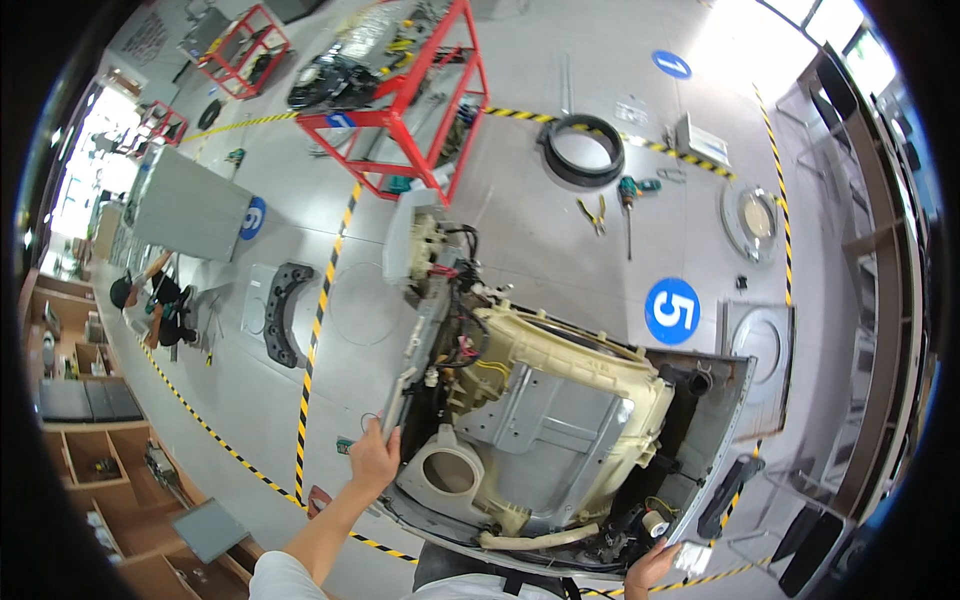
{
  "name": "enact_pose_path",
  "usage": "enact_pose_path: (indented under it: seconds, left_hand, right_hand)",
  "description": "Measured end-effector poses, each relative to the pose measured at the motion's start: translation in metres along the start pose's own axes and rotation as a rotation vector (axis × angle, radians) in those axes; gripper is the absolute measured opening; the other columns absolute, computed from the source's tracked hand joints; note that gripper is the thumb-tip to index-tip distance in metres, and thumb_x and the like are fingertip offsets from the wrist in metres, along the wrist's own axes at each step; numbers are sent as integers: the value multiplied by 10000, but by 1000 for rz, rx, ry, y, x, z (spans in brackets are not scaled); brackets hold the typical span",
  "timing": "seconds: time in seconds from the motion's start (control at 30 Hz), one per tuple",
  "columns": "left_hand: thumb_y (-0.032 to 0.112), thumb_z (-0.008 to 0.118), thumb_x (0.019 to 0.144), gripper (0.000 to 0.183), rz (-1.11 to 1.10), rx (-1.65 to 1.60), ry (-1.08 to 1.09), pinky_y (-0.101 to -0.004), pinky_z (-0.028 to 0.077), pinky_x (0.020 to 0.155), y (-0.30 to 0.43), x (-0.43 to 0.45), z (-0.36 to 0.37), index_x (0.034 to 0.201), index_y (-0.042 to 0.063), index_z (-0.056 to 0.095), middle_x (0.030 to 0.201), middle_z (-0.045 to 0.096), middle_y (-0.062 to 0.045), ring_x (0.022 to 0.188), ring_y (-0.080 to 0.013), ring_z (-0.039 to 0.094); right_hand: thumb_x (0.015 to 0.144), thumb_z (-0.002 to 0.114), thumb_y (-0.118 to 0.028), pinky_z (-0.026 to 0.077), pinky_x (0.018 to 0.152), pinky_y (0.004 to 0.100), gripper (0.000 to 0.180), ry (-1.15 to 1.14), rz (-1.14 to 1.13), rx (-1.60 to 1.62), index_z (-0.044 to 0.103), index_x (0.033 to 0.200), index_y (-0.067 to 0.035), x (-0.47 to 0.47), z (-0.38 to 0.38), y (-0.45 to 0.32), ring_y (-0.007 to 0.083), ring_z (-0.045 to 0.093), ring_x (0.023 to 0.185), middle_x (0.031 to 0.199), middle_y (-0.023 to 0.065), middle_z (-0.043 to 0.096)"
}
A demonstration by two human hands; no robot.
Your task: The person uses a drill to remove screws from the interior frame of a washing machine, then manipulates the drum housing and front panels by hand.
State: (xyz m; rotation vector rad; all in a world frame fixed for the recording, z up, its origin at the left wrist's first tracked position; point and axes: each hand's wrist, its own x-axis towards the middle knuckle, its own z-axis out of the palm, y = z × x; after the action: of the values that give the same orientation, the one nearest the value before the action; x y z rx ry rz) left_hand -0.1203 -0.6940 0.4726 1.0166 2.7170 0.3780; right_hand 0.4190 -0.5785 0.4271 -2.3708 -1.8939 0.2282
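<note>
An opened washing machine cabinet (pixel 720 420) stands right before me, its cream plastic tub (pixel 592 352) and grey metal panel (pixel 540 442) exposed. My left hand (pixel 375 457) is closed around the cabinet's left metal edge. At the lower right corner my right hand (pixel 651 566) grips the rim, near a small white cylindrical part (pixel 655 523). Wiring (pixel 469 337) and a white control housing (pixel 405 240) hang at the far left corner. A round cream duct opening (pixel 450 471) lies near my left hand, and a pale hose (pixel 540 538) runs along the near edge.
Beyond the cabinet lie a black rubber ring (pixel 583 150), pliers (pixel 592 215), a cordless drill (pixel 636 191) and a round door (pixel 750 217). A red cart (pixel 394 120) stands ahead, a black counterweight (pixel 283 315) lies left. Another person (pixel 154 300) crouches farther left. Chairs (pixel 814 547) stand right.
</note>
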Motion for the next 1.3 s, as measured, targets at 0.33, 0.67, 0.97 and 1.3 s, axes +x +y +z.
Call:
enact_pose_path:
  seconds: [0.33,0.67,0.97,1.3]
  left_hand:
    - [309,512,895,307,-10,-34,36,-477,439,481,5,-4,-5,887,9,443,694,584,-193,575,-396,572]
    - [337,480,901,305,-24,-50,-3,-483,469,490,7,-9,-11,862,37,440,691,612,-176,587,-395,597]
    - [313,487,902,282,-7,-214,54,-505,477,524,-7,-12,2,895,35,442,689,611,-205,606,-412,596]
    - [298,522,886,343,38,-128,100,-483,489,561,-6,-7,9,1038,-5,464,679,612,-207,644,-395,610]
  right_hand:
    - [958,374,-389,381,623,511,443,-116,68,-95,428,1097,28,10,-22,-27,479,526,753,814,301,571]
    - [951,394,-365,394,634,519,392,-71,43,-85,444,1025,17,2,-40,-57,475,533,758,808,286,574]
    - [947,370,-419,417,620,539,405,2,-40,-82,440,966,-20,-4,-37,-58,469,560,739,792,279,595]
    - [934,364,-467,448,701,520,511,-3,7,-78,489,1087,3,-5,-36,-57,458,574,838,894,277,613]
